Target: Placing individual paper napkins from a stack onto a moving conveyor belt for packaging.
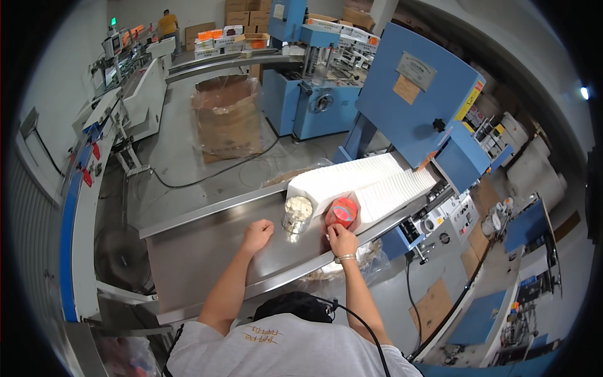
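Left hand [257, 235] fisted on steel table [201, 251], right hand [342, 239] pinching red packet [341, 212] — arms outstretched

On the bench [207, 251] — two stacks of white folded paper [370, 182], one clear jar [297, 213], one red-orange packet [342, 212] — and two hands: left hand [257, 235], right hand [342, 240].

Left hand [257, 235] closed in a loose fist, resting on steel table [201, 251] at frame centre. Right hand [342, 240] touching red-wrapped pack [341, 212]. Clear jar [297, 213] between hands. White paper stacks [370, 182] right of centre, under blue machine [418, 103].
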`<state>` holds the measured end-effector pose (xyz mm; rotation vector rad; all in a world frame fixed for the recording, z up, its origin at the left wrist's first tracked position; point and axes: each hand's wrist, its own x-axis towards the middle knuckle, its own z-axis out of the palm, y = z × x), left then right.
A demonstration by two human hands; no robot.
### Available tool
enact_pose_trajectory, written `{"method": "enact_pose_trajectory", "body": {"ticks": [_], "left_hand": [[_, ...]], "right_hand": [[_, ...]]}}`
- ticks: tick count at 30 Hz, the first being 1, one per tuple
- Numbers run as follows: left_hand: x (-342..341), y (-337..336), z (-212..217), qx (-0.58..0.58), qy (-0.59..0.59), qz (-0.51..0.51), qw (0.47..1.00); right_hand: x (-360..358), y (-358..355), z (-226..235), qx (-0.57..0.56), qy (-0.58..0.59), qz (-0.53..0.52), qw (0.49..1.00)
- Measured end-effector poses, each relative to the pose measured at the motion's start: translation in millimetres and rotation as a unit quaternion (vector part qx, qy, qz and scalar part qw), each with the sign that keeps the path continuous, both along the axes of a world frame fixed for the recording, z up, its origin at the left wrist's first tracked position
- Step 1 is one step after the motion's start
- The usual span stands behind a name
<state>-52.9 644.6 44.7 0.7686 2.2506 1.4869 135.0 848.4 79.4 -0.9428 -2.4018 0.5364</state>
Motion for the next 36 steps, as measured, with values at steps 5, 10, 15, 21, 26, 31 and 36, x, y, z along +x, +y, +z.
{"method": "enact_pose_trajectory", "body": {"ticks": [5, 10, 15, 21, 26, 31, 36], "left_hand": [[-0.6, 5.2, -5.7, -0.003, -0.013, -0.008, 1.0], [5.1, 3.2, 4.4, -0.008, 0.02, -0.003, 1.0], [8.7, -0.6, 10.4, -0.005, 0.026, 0.024, 0.999], [16.3, -2.4, 25.7, -0.037, 0.052, 0.037, 0.997], [11.2, 8.6, 11.1, -0.024, 0.061, 0.028, 0.997], [13.8, 7.3, 21.5, -0.042, 0.058, 0.022, 0.997], [11.6, 11.1, 7.7, -0.048, 0.061, 0.02, 0.997]], "right_hand": [[1.2, 4.2, 2.6, -0.005, -0.007, 0.001, 1.0], [2.6, 12.2, 5.7, -0.124, 0.047, 0.04, 0.99], [27.8, 22.9, 60.3, -0.445, 0.288, 0.118, 0.84], [94.5, -56.0, 243.7, -0.237, 0.404, 0.652, 0.596], [122.1, -111.6, 325.5, -0.111, 0.098, 0.929, 0.34], [116.1, -130.2, 349.2, -0.089, 0.056, 0.928, 0.357], [114.8, -145.6, 358.0, -0.052, 0.067, 0.922, 0.378]]}}
